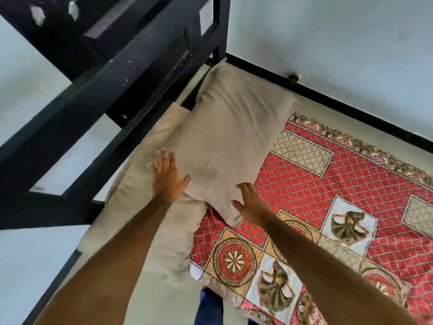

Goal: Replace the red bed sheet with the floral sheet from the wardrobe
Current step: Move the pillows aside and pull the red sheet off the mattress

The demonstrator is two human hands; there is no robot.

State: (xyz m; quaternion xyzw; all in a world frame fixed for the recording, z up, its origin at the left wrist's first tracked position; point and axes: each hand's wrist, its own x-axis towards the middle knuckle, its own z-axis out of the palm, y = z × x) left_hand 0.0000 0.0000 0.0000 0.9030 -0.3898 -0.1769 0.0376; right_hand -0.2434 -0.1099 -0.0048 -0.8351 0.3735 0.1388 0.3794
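Red bed sheet (328, 184), both open hands on beige pillow (229, 141)

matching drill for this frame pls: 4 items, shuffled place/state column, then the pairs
Things:
1. left hand
2. top pillow
3. red sheet
4. bed frame

Places or states:
A. black metal bars at the head of the bed
B. spread flat over the mattress, patterned
C. fingers straight, reaching to the pillow's left edge
D. beige, lying partly on a second pillow

Pairs: 1-C, 2-D, 3-B, 4-A
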